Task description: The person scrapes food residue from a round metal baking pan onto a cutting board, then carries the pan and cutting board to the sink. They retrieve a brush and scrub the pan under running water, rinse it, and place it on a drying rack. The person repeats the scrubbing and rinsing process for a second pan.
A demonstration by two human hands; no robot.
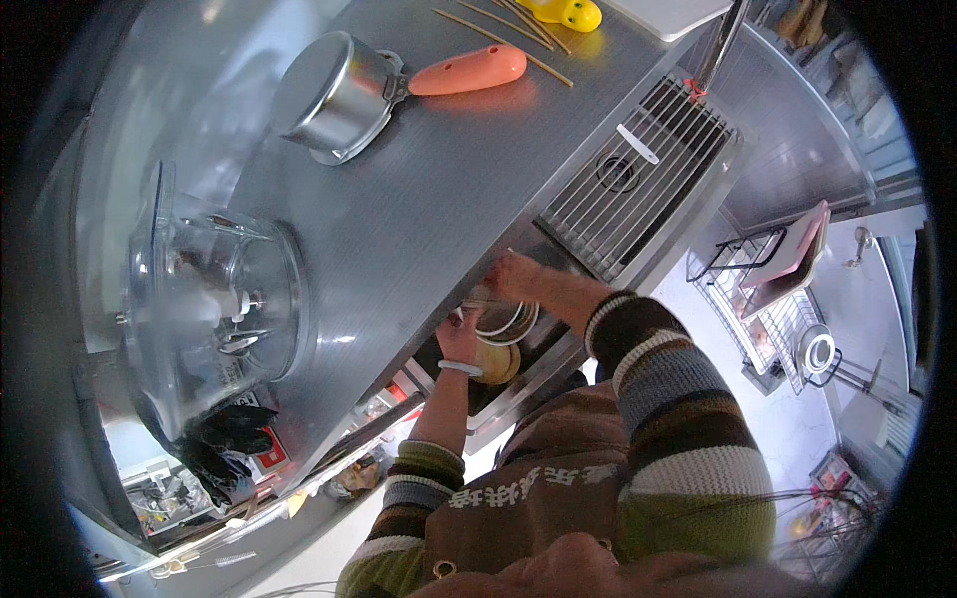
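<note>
Both my hands reach into a pulled-out drawer (486, 400) below the metal worktop (389, 217). My left hand (457, 336), with a pale band at the wrist, touches the near-left side of some round metal rings or dishes (516, 325). At their far side is my right hand (516, 276), its fingers bent and blurred. What the fingers of either hand hold is hidden. A round tan disc (497, 362) lies beside the rings in the drawer. On the worktop stand a metal pan (333, 97) with a salmon-coloured handle (471, 71) and thin wooden sticks (523, 34).
A large clear container (217, 299) stands on the left of the worktop. A sink with a slatted metal rack (635, 179) bears a white utensil (638, 144). A yellow toy-like figure (572, 13) sits at the top. On the right is a wire dish rack (774, 314) with boards.
</note>
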